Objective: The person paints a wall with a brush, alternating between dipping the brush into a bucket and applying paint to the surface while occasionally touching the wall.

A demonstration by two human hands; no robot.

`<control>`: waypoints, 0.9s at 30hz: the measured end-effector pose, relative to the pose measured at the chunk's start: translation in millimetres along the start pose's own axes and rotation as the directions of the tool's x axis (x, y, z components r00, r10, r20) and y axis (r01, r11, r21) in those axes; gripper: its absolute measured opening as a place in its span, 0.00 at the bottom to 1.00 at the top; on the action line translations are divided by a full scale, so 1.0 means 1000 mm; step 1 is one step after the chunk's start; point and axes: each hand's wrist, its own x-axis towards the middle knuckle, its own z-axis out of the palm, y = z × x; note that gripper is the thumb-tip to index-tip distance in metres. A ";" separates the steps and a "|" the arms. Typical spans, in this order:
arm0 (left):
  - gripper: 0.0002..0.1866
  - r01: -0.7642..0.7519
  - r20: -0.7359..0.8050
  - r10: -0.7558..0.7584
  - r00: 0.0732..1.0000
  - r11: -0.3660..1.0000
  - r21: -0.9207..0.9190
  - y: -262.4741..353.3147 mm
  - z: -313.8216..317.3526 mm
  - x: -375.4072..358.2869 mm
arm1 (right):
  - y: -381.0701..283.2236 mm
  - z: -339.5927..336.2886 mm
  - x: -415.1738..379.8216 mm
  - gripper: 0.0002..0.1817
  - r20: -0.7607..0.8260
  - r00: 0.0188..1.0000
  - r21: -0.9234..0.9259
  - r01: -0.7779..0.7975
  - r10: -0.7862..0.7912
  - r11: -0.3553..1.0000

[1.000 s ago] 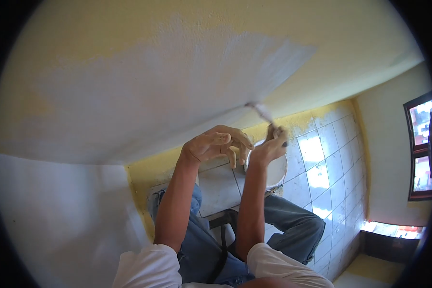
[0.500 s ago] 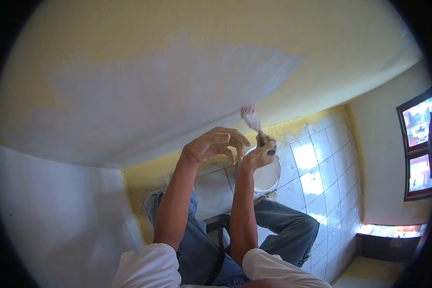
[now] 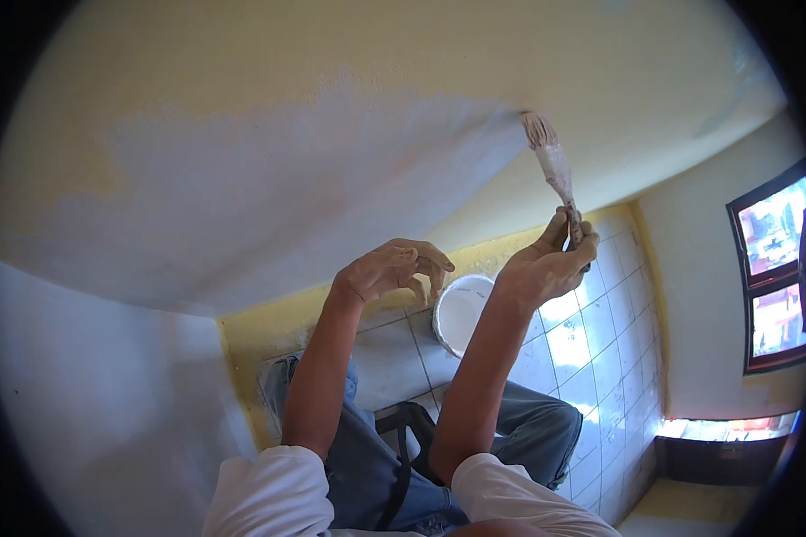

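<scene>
My right hand [image 3: 551,264] grips the handle of a paintbrush [image 3: 555,170], its pale, paint-coated bristles pointing up against the wall. The bristle tips meet the wall at the right end of a patch of whitish paint [image 3: 313,170], which lies over the yellow wall [image 3: 475,54]. Holding nothing, my left hand [image 3: 394,268] hovers in front of the wall's lower part with its fingers loosely curved and apart. Below and between the hands stands a white paint bucket [image 3: 463,313], partly covered by my right forearm.
Pale tiles [image 3: 591,358] cover the floor, with a yellow strip along the wall's foot. A whitish side wall [image 3: 107,376] meets the painted wall at the left corner. Far right is a dark-framed window [image 3: 775,268]. My bent legs [image 3: 533,425] are close to the bucket.
My right hand has moved up and to the right, carrying the brush higher along the wall. More of the bucket's inside shows now. My left hand has barely shifted.
</scene>
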 end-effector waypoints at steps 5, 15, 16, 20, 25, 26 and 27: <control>0.29 0.001 0.022 0.000 1.000 1.000 -0.023 0.002 0.000 0.000 | 0.093 -0.088 -0.030 0.23 0.026 0.996 -0.183 -0.081 0.088 0.980; 0.21 0.601 -0.648 -0.244 0.721 0.686 0.410 -0.007 -0.027 -0.013 | 0.086 -0.085 -0.030 0.17 0.126 0.983 -0.345 -0.086 0.137 0.935; 0.21 0.636 -0.666 -0.254 0.701 0.646 0.422 -0.008 -0.030 -0.016 | 0.065 -0.063 -0.025 0.17 0.176 0.980 -0.295 -0.041 0.097 0.955; 0.23 0.711 -0.711 -0.255 0.656 0.526 0.467 -0.016 -0.034 -0.019 | -0.007 -0.010 -0.023 0.17 0.081 0.996 -0.041 -0.044 0.047 0.998; 0.24 0.777 -0.775 -0.084 0.626 -0.022 0.629 -0.032 -0.043 -0.030 | 0.033 -0.046 -0.044 0.20 0.125 0.992 -0.146 0.002 0.017 0.989; 0.24 0.768 -0.774 -0.085 0.627 -0.097 0.633 -0.033 -0.039 -0.029 | 0.053 -0.064 -0.051 0.20 0.166 0.986 -0.197 0.009 0.024 0.980; 0.24 0.778 -0.784 -0.131 0.607 -0.103 0.620 -0.034 -0.037 -0.027 | 0.076 -0.081 -0.060 0.20 0.120 0.991 -0.255 -0.020 0.053 0.967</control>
